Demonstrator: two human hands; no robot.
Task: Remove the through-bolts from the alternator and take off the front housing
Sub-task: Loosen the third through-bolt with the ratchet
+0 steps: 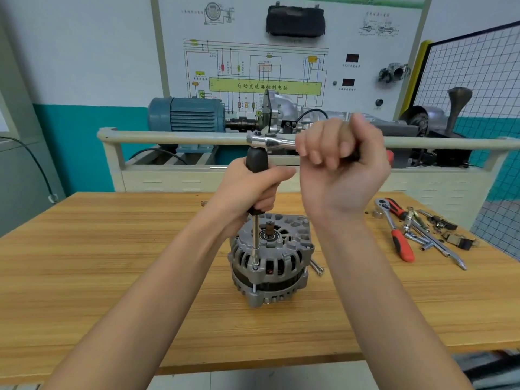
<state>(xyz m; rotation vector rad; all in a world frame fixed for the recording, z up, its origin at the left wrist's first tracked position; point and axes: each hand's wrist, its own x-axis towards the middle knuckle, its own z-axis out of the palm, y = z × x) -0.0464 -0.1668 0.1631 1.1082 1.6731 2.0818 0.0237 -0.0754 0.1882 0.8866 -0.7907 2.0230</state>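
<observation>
Both hands are at work on one tool: the left hand [247, 190] wraps the black handle of a long extension driver [255, 237], steadying it upright, while the right hand [342, 164] has a closed grip around the handle of the ratchet [270, 142] seated on top. The alternator [271, 260] stands near the middle of the desk [112, 263], shaft end up, its long axis vertical, with the socket on a through-bolt [254, 267] at the housing's left rim. One bolt [316, 267] already lies just beside it on the right. Done well, the step calls for keeping the extension square over the bolt and swinging the ratchet level, so the socket does not slip. Spare tools [416, 232] lie toward the right edge.
</observation>
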